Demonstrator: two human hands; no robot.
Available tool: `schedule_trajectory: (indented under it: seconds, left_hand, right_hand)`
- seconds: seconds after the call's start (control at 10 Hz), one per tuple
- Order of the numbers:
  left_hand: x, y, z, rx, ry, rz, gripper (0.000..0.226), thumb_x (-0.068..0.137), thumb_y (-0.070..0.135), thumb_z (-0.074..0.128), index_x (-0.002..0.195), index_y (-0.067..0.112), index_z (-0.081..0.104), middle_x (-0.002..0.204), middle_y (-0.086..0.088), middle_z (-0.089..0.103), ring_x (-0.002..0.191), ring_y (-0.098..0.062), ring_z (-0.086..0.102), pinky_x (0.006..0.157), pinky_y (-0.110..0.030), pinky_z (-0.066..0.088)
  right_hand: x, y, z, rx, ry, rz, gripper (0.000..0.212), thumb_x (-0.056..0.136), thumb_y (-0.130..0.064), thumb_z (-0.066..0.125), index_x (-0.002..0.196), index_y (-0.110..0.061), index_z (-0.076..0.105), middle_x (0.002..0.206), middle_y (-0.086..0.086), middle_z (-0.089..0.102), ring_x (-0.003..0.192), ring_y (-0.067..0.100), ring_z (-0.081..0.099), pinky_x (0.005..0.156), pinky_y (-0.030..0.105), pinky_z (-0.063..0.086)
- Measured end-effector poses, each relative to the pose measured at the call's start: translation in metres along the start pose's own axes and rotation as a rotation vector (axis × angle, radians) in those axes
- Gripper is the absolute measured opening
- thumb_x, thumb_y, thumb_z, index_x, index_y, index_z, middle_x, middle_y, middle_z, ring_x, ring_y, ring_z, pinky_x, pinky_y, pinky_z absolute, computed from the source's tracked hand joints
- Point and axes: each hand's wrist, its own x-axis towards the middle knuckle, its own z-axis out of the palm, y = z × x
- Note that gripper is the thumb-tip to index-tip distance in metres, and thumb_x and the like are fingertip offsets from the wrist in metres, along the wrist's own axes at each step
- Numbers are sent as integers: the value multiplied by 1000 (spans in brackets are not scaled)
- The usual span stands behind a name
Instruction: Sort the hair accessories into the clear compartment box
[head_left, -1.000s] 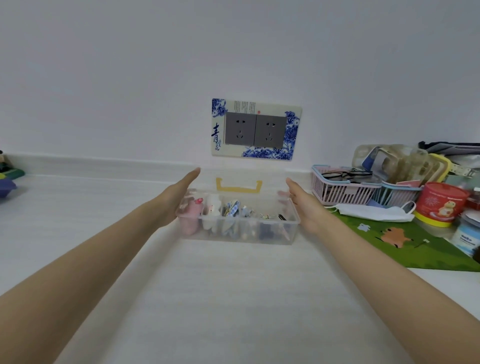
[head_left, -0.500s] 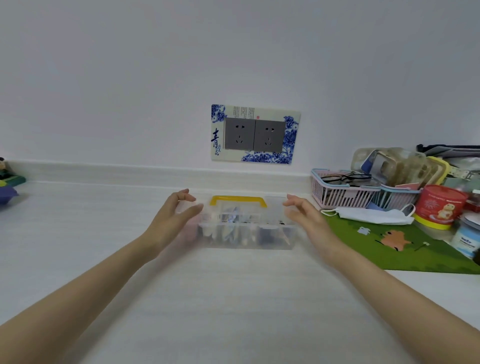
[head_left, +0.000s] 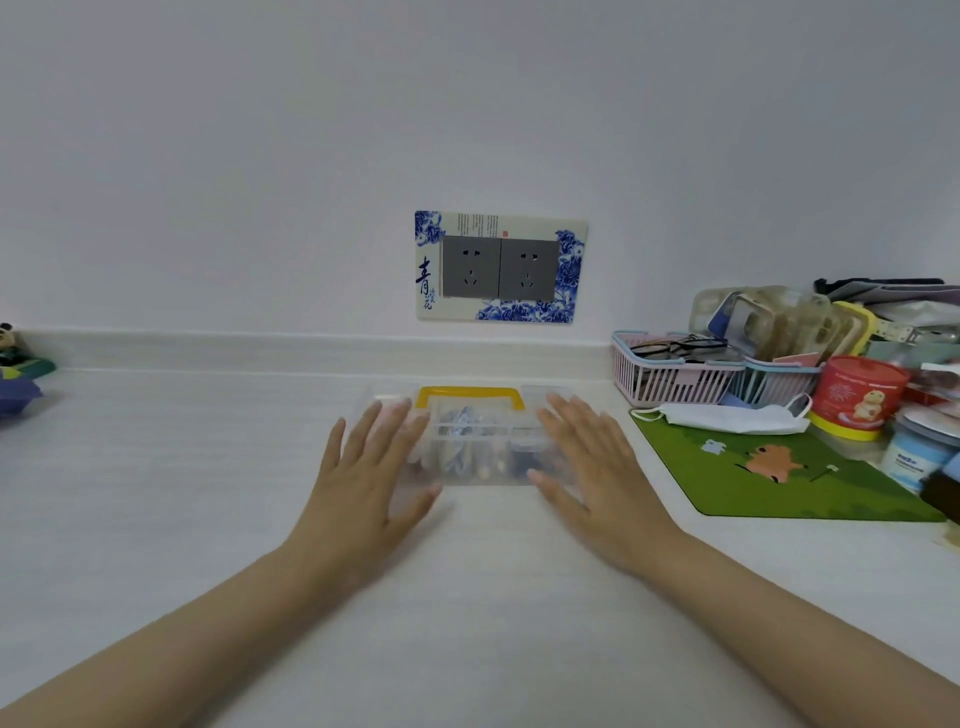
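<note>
The clear compartment box (head_left: 483, 457) lies on the white table near the wall, lid down, with a yellow handle (head_left: 470, 396) at its far edge. Hair accessories show dimly through the clear plastic. My left hand (head_left: 366, 480) lies flat on the left part of the lid, fingers spread. My right hand (head_left: 592, 475) lies flat on the right part, fingers spread. Neither hand grips anything.
A green mat (head_left: 769, 473) lies to the right with a white face mask (head_left: 727, 418) on it. Behind it stand a pink basket (head_left: 670, 382) with glasses, a red tub (head_left: 852, 397) and several jars. A wall socket (head_left: 500, 267) sits above the box. Small toys (head_left: 18, 374) are at far left.
The lid went from open and leaning back to shut. Both hands moved from the box's sides onto the top of the lid.
</note>
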Motion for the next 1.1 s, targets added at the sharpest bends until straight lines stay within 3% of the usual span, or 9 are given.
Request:
schedule_trajectory:
  seconds: [0.1,0.2,0.3,0.5,0.7,1.1]
  left_hand:
    - [-4,11,9,80,-43,7,84,80,70,15,149,24,6,157,7,-3,145,-18,-10,118,-44,-4]
    - [7,16,17,91,-41,-2,83,80,69,16,149,24,4,157,7,-4,146,-21,-11,118,-45,-3]
    - [29,20,35,114,-63,-1,82,81,72,15,148,29,-7,156,9,-14,143,-19,-21,116,-41,-11]
    - [109,38,87,98,-122,-2,80,87,65,29,148,27,-7,160,4,-8,145,-24,-15,115,-45,-10]
    - [159,41,123,109,-141,-15,81,87,65,31,148,26,-7,160,3,-9,145,-27,-15,115,-46,-10]
    - [176,30,136,135,-92,11,86,85,64,35,148,25,-9,160,1,-10,145,-27,-14,118,-44,-7]
  right_hand:
    - [-5,-7,6,-238,-81,-96,68,93,-57,21,146,-29,-13,154,-14,-18,143,8,-21,116,31,-16]
    - [0,2,9,-284,-84,-78,69,92,-58,18,143,-29,-19,152,-12,-22,142,11,-22,116,33,-16]
    - [7,25,10,-307,-93,-44,69,92,-58,19,142,-30,-20,153,-12,-20,142,10,-22,115,33,-17]
    - [38,91,10,-392,-149,90,70,94,-56,22,146,-26,-14,157,-7,-15,146,14,-12,116,36,-15]
    - [67,135,16,-434,-183,112,72,93,-58,20,147,-25,-14,159,-3,-11,146,13,-11,113,36,-18]
    - [87,153,31,-399,-174,105,71,94,-55,24,149,-24,-9,160,-2,-7,146,14,-10,113,34,-18]
